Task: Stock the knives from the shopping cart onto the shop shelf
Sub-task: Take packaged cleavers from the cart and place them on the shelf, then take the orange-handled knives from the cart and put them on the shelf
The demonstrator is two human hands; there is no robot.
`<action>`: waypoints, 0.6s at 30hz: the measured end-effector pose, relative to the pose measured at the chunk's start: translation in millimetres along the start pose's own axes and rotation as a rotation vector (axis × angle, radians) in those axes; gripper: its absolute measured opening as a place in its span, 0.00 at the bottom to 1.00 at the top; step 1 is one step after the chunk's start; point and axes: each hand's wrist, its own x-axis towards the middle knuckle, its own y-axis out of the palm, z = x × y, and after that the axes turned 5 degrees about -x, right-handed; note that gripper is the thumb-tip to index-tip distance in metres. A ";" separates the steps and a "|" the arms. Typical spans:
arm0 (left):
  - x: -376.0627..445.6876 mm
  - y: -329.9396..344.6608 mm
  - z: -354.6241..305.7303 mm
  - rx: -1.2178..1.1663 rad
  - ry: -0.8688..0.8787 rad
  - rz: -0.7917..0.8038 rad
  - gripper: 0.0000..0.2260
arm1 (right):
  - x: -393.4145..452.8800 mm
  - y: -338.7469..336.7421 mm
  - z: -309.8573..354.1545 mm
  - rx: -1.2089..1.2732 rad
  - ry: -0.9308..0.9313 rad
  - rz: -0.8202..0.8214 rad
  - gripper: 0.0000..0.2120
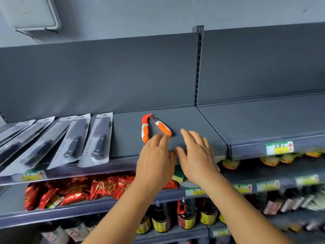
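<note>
Grey wall (123, 13) with a white box (29, 13) above dark grey shelving (263, 67).

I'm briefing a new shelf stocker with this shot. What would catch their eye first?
Probably the orange-handled knives, bright against the grey top shelf at centre. Just in front, the left hand and right hand hover open over them. At left, a row of packaged black knives lies fanned on the same shelf.

left hand (154, 161) flat, right hand (197, 155) open, forearms raised
</note>
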 end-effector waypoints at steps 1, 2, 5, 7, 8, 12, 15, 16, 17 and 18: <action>-14.4 3.5 -3.6 -0.006 0.008 0.033 0.20 | -18.6 0.6 -2.6 -0.008 0.026 0.013 0.27; -28.8 7.0 -6.8 -0.012 0.016 0.068 0.20 | -37.4 1.8 -5.1 -0.014 0.054 0.024 0.27; -70.5 18.1 -17.3 -0.034 0.045 0.174 0.21 | -94.0 7.5 -14.0 -0.026 0.141 0.066 0.27; -96.5 26.9 -24.9 -0.043 0.069 0.251 0.22 | -129.0 12.5 -22.3 -0.034 0.220 0.100 0.26; -108.7 31.5 -29.2 -0.049 0.079 0.290 0.22 | -145.7 14.7 -26.8 -0.038 0.263 0.116 0.26; -152.3 53.9 -50.9 -0.076 0.134 0.428 0.22 | -209.2 22.1 -47.1 -0.049 0.433 0.160 0.26; -181.2 73.4 -70.2 -0.111 0.175 0.530 0.21 | -253.2 21.3 -64.5 -0.072 0.560 0.172 0.27; -190.3 79.7 -77.6 -0.121 0.188 0.562 0.21 | -267.1 20.0 -70.7 -0.085 0.598 0.176 0.27; -199.5 85.7 -85.6 -0.123 0.206 0.596 0.21 | -280.8 18.2 -77.0 -0.101 0.636 0.181 0.27; -208.7 90.9 -94.3 -0.119 0.223 0.630 0.21 | -294.4 16.2 -83.2 -0.112 0.677 0.185 0.27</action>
